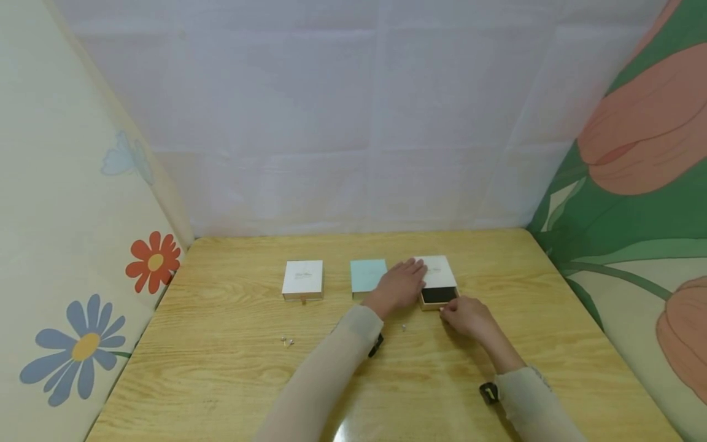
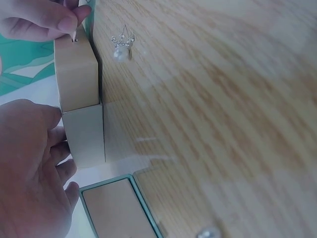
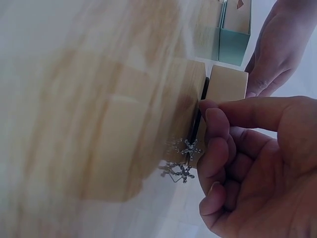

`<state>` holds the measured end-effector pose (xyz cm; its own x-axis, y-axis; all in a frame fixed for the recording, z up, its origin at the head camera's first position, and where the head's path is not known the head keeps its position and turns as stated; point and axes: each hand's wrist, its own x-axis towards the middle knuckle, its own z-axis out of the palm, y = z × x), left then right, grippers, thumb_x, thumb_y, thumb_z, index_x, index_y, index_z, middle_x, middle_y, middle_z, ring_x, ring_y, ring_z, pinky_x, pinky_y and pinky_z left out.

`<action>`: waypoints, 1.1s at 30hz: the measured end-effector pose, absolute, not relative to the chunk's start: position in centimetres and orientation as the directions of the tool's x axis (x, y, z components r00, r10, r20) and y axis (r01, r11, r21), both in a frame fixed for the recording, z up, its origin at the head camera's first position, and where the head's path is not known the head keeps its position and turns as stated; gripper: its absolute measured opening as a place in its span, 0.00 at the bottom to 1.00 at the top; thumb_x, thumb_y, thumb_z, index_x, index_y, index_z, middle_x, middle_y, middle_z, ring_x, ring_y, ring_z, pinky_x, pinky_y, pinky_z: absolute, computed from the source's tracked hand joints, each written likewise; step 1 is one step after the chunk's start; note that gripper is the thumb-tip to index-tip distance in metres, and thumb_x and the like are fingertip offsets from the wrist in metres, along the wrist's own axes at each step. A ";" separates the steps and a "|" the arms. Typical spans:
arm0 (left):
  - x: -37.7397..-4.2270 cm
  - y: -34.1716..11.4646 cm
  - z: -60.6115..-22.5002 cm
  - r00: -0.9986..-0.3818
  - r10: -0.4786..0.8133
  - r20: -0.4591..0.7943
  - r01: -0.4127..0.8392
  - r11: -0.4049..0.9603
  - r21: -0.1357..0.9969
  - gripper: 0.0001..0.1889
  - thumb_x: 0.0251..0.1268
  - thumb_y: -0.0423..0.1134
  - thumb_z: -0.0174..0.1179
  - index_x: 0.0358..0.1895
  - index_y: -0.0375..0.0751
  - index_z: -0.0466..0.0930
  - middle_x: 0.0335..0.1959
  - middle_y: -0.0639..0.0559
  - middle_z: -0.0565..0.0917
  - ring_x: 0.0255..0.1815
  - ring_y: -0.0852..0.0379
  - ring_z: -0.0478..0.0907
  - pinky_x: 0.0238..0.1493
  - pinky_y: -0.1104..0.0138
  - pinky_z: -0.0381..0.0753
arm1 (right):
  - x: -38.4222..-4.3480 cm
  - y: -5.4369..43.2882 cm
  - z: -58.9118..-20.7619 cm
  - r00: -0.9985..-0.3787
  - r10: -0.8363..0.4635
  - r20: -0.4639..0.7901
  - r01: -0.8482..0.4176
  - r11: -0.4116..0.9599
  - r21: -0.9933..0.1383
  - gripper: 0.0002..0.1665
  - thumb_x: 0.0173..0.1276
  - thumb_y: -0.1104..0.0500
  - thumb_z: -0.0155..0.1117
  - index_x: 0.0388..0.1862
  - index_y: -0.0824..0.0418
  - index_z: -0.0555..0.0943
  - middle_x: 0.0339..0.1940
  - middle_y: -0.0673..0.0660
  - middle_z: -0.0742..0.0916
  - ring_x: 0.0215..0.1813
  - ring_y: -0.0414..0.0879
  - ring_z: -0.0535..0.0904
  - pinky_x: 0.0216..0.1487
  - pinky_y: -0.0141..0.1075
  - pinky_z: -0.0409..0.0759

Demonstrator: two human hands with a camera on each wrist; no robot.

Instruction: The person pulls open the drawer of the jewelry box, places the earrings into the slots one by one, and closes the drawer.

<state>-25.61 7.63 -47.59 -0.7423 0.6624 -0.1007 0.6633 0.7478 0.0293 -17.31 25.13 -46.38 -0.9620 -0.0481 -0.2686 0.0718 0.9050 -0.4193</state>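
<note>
At the right, a white drawer box (image 1: pixel 439 270) has its drawer (image 1: pixel 439 295) part-way out, baring a black inside. My left hand (image 1: pixel 399 283) rests against the box's cover (image 2: pixel 84 136) on its left side, fingers reaching over it. My right hand (image 1: pixel 468 314) pinches a small pull tab (image 2: pixel 75 35) on the tan drawer front (image 2: pixel 77 74). A sparkly earring with a crown and pearl (image 2: pixel 123 44) lies on the table before the box. Snowflake-shaped earrings (image 3: pixel 183 171) show near my right hand in the right wrist view.
A teal box (image 1: pixel 367 274) stands just left of the drawer box, partly behind my left forearm. Farther left is another white box (image 1: pixel 303 279) with a small tab. Small jewellery pieces (image 1: pixel 288 341) lie on the wooden table (image 1: pixel 221 356). A white cloth (image 1: pixel 287 123) hangs behind.
</note>
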 end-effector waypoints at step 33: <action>-26.0 7.8 -48.2 -0.740 0.666 -0.095 0.669 0.743 0.004 0.28 0.86 0.51 0.30 0.82 0.48 0.50 0.83 0.55 0.51 0.83 0.56 0.46 0.83 0.62 0.47 | -17.0 26.0 -46.4 -0.970 -0.016 -0.242 0.112 0.855 -0.506 0.18 0.74 0.51 0.60 0.37 0.63 0.89 0.27 0.56 0.84 0.29 0.48 0.74 0.29 0.38 0.71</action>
<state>-26.04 7.80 -48.16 -0.7396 0.6663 -0.0949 0.6690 0.7433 0.0042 -17.01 26.04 -46.42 -0.9701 -0.0160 -0.2421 0.1122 0.8551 -0.5062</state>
